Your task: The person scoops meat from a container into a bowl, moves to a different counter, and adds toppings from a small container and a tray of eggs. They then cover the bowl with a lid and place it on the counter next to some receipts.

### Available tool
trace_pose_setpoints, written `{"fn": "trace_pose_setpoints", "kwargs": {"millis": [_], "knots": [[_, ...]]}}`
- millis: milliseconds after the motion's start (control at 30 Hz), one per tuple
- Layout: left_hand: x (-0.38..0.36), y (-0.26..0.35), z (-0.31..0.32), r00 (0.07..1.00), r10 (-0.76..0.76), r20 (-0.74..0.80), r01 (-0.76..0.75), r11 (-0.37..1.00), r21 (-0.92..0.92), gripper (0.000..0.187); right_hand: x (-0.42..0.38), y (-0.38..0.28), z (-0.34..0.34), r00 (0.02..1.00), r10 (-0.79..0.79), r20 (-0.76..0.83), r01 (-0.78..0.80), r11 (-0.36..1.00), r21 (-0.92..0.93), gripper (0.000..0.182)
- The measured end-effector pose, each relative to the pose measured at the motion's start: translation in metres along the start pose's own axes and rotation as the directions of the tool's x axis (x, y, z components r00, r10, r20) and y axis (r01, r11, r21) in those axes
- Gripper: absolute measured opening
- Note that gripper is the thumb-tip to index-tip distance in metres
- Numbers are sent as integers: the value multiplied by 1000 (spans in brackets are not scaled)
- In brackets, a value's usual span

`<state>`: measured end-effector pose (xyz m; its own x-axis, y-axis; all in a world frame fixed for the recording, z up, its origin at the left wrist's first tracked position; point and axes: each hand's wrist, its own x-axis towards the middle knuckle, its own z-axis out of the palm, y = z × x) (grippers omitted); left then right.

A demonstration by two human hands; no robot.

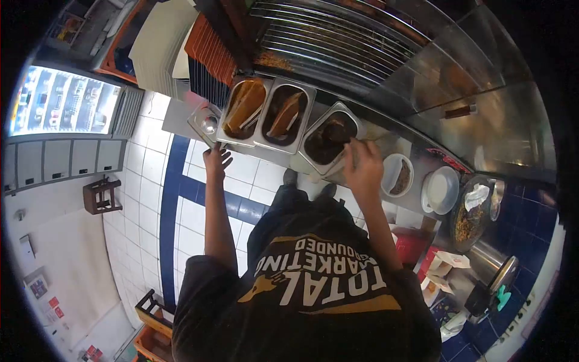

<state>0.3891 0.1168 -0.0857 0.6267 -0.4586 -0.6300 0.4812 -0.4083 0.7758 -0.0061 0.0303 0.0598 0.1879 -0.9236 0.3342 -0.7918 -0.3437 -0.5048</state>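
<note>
While left hand (216, 159) rests fingers spread at counter edge (265, 158), right hand (363, 164) fingers clamp utensil (351, 152) beside pan (329, 140).

The black shirt (313, 301) of the person carried white letters, upside down in the view, which read "TOTAL MARKETING", and a smaller line under it ended in "OUNDED". The labels in the lit display (60, 102) at the far left were too small to read.
</note>
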Motion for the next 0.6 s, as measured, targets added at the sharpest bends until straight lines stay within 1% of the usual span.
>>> {"fn": "trace_pose_setpoints", "kwargs": {"millis": [67,100,133,167,200,233,267,300,333,367,400,433,467,500,533,567,600], "knots": [[19,-10,-8,998,29,52,-25,998,-65,34,-7,19,-7,997,79,-6,-79,997,-14,22],[22,-12,-15,999,22,29,-20,996,-86,27,-12,29,-7,994,107,-6,-107,994,-21,22],[23,-15,-23,999,31,33,-28,994,-103,24,-16,35,-7,991,135,-6,-136,990,-25,23],[33,-27,-35,996,85,30,-79,982,-169,20,-19,38,-8,986,163,19,-164,987,5,22],[28,-33,-47,984,173,43,-161,966,-202,16,-23,39,-10,980,191,46,-193,981,35,22],[-5,-19,-48,987,161,-7,-159,967,-200,15,-25,41,-10,974,215,72,-220,973,67,22],[-16,-30,-62,965,262,-9,-259,949,-178,13,-29,45,-6,967,241,80,-250,960,129,24],[-36,-32,-72,943,328,-47,-332,933,-138,13,-33,50,0,960,267,89,-280,941,191,25],[-50,-47,-90,869,490,-61,-494,865,-85,16,-35,52,4,951,292,100,-308,917,254,26],[-93,-33,-86,825,550,-129,-543,835,87,19,-32,49,0,954,269,133,-295,922,251,26],[-135,-16,-70,693,697,-184,-666,717,206,22,-30,47,-1,931,328,159,-361,890,279,25],[-166,-7,-71,611,785,-102,-718,604,346,24,-27,45,-1,905,381,188,-423,853,306,25],[-187,0,-69,589,805,-66,-742,572,350,23,-25,45,0,877,427,221,-479,814,329,25],[-209,12,-54,550,835,-14,-758,506,412,20,-27,53,9,924,353,149,-383,851,359,28],[-231,24,-34,507,861,35,-768,433,472,17,-26,60,14,896,385,222,-444,782,437,31],[-245,39,-9,261,941,215,-862,127,491,8,-25,65,20,864,404,300,-503,698,509,34],[-251,51,19,0,918,396,-870,-195,453,4,-24,66,24,827,414,380,-562,600,569,37]]}}
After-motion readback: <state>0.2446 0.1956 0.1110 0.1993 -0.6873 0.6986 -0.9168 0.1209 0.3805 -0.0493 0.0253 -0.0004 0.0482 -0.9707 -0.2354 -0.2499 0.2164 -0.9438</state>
